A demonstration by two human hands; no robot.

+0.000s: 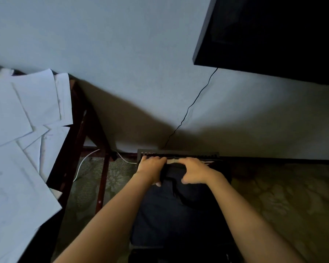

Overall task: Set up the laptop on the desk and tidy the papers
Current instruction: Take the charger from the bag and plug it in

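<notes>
On the carpet (283, 196) at the foot of the wall (122, 54), a black bag (179, 215) lay with its mouth toward the wall and its length running straight back toward the person. At that mouth showed a dark, hard-edged slab with a row of vent slots, very likely the laptop (188, 154). Its long axis ran left to right, across both arms. It lay just beyond the fingers (154, 159), touching or nearly so, and the move ahead turned on that closeness.

The left hand (150, 168) gripped the bag's soft fabric at the near-left corner of the slab, fingers curled over the rim and thumb tucked beneath. The right hand (195, 171) had bunched the cloth in the same way nearer the slab's middle. Both hands clamped the bag and not yet the laptop. Neither hand stood clearly nearer, so a two-handed draw toward the body looked sensible.

The bag was limp, matte cloth that folded under the grip. The slab was rigid and flat, probably smooth-sided (and so liable to slip).

The dark wooden desk (61, 168) stood well apart to the left. Thin white papers (17, 120) lay on it, overlapping askew, some overhanging the edge.
</notes>
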